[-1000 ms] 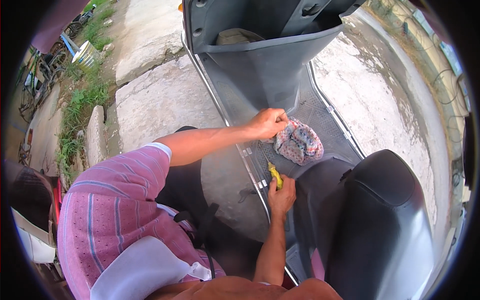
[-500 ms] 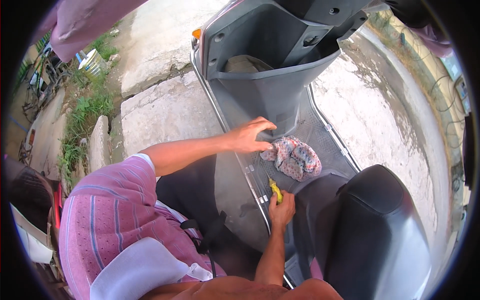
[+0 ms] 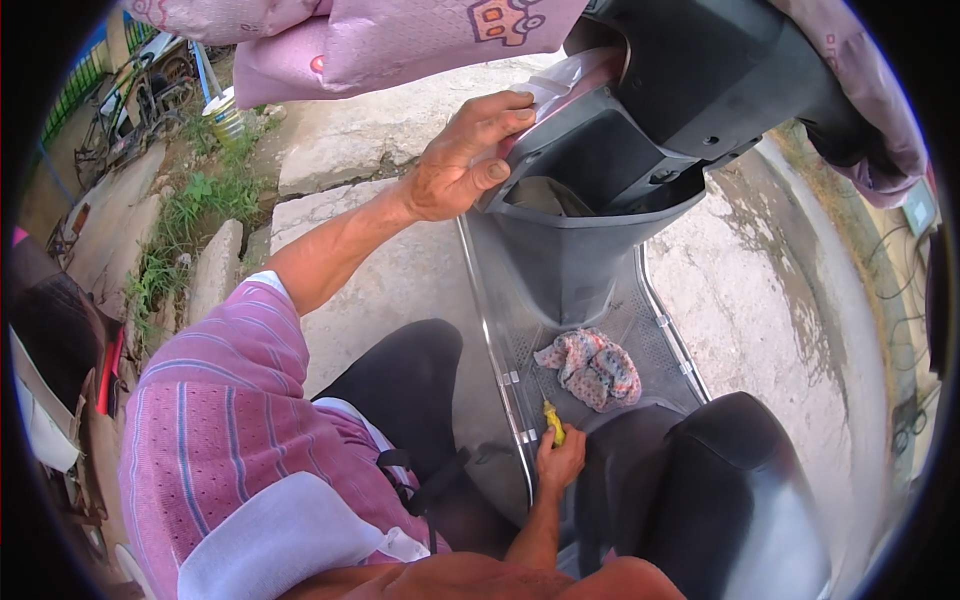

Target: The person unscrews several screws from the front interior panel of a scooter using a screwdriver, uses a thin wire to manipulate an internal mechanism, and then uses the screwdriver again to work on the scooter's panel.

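On the scooter's footboard point(image 3: 520, 350), my right hand point(image 3: 560, 458) is closed around a yellow-handled screwdriver point(image 3: 553, 418), its thin shaft pointing forward. A crumpled, patterned cloth point(image 3: 597, 372) lies just ahead and to the right of it. My left hand point(image 3: 465, 155) is raised beside the left edge of the grey front panel point(image 3: 570, 250), open, with thumb and fingers apart. Its fingertips reach the panel's pale edge point(image 3: 555, 85); whether they press on it I cannot tell.
A pink printed cover point(image 3: 400, 50) hangs over the handlebar area at the top. The black seat point(image 3: 740, 480) is at the lower right. In the panel's open storage pocket point(image 3: 600, 165) something brownish lies. Concrete slabs, grass point(image 3: 195, 205) and a bucket point(image 3: 225, 115) are on the left.
My left hand has left the cloth and moved up and forward to the front panel's edge. My right hand still holds the screwdriver over the footboard. The view has tilted upward.
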`<act>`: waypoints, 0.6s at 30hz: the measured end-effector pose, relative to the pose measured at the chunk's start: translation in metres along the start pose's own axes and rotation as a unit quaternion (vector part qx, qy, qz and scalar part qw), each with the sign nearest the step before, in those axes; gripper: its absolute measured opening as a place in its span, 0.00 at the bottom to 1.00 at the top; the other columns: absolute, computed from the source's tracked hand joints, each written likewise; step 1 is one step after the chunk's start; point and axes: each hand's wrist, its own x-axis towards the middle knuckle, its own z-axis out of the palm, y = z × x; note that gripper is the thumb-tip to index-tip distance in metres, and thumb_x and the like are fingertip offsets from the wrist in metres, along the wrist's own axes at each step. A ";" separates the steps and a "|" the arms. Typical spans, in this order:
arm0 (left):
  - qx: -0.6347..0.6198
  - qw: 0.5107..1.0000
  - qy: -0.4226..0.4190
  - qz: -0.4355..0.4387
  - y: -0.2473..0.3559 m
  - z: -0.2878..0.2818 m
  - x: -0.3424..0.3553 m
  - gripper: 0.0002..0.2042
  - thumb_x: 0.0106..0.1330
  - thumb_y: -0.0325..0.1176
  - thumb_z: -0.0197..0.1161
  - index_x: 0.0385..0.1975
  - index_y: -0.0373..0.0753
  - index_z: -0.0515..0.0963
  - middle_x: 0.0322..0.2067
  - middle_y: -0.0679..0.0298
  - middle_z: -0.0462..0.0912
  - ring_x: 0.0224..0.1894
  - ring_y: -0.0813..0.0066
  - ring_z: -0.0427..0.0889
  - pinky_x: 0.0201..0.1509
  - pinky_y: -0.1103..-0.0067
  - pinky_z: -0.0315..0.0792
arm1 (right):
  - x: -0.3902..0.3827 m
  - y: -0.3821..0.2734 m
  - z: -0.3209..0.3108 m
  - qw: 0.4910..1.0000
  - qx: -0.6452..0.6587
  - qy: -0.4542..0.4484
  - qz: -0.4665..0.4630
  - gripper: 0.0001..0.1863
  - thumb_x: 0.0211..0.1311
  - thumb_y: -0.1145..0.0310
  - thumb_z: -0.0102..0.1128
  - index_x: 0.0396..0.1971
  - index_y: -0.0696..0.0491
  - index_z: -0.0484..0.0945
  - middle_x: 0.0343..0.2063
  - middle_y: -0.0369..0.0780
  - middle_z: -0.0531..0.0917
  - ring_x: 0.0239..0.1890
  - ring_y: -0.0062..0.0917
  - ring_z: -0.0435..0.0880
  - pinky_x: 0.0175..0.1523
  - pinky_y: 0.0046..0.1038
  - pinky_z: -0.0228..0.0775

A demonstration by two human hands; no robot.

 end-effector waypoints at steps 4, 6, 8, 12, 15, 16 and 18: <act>0.042 0.995 -0.023 0.084 -0.011 -0.001 0.003 0.25 0.81 0.45 0.61 0.72 0.39 0.72 0.68 0.48 0.74 0.69 0.48 0.75 0.70 0.62 0.72 | -0.006 0.002 -0.003 1.000 -0.008 -0.001 -0.001 0.14 0.65 0.61 0.70 0.42 0.54 0.84 0.40 0.48 0.83 0.44 0.51 0.84 0.48 0.50 0.75; 0.083 0.987 0.012 0.137 -0.007 0.004 0.010 0.22 0.81 0.42 0.59 0.68 0.38 0.74 0.64 0.48 0.78 0.62 0.45 0.81 0.64 0.60 0.77 | -0.006 0.002 -0.005 1.000 -0.009 0.001 -0.010 0.14 0.65 0.61 0.70 0.42 0.54 0.84 0.40 0.48 0.83 0.44 0.52 0.84 0.48 0.50 0.75; 0.099 0.985 0.022 0.142 -0.007 0.003 0.010 0.21 0.81 0.41 0.58 0.67 0.37 0.74 0.64 0.48 0.78 0.61 0.45 0.82 0.63 0.59 0.78 | -0.009 -0.004 -0.008 1.000 0.003 0.002 -0.003 0.13 0.64 0.62 0.70 0.42 0.55 0.84 0.40 0.49 0.83 0.44 0.52 0.83 0.48 0.50 0.75; 0.112 0.982 0.043 0.147 -0.004 0.007 0.010 0.20 0.80 0.38 0.57 0.66 0.35 0.74 0.62 0.49 0.80 0.59 0.46 0.83 0.60 0.60 0.80 | -0.017 -0.002 -0.009 1.000 0.010 0.008 -0.013 0.14 0.64 0.62 0.70 0.43 0.55 0.84 0.40 0.49 0.83 0.44 0.52 0.83 0.49 0.49 0.75; 0.114 0.984 0.037 0.134 0.001 0.001 0.012 0.20 0.80 0.38 0.57 0.66 0.35 0.73 0.62 0.49 0.80 0.60 0.46 0.83 0.61 0.60 0.80 | -0.013 -0.002 -0.007 0.999 0.018 0.017 -0.023 0.14 0.64 0.62 0.70 0.43 0.55 0.84 0.40 0.50 0.82 0.44 0.52 0.83 0.49 0.49 0.75; 0.114 0.985 0.028 0.123 0.002 -0.001 0.011 0.20 0.80 0.37 0.57 0.66 0.34 0.73 0.62 0.49 0.79 0.60 0.46 0.83 0.62 0.60 0.79 | -0.013 -0.002 -0.006 1.000 0.014 0.014 -0.022 0.14 0.64 0.62 0.70 0.43 0.55 0.84 0.40 0.50 0.82 0.44 0.52 0.83 0.50 0.49 0.75; 0.098 0.990 0.020 0.099 0.003 0.001 0.007 0.22 0.82 0.40 0.54 0.68 0.34 0.72 0.64 0.46 0.78 0.64 0.45 0.80 0.67 0.60 0.75 | -0.013 -0.003 -0.007 1.000 0.007 0.014 -0.018 0.14 0.64 0.62 0.70 0.43 0.55 0.84 0.40 0.49 0.83 0.44 0.52 0.83 0.50 0.49 0.75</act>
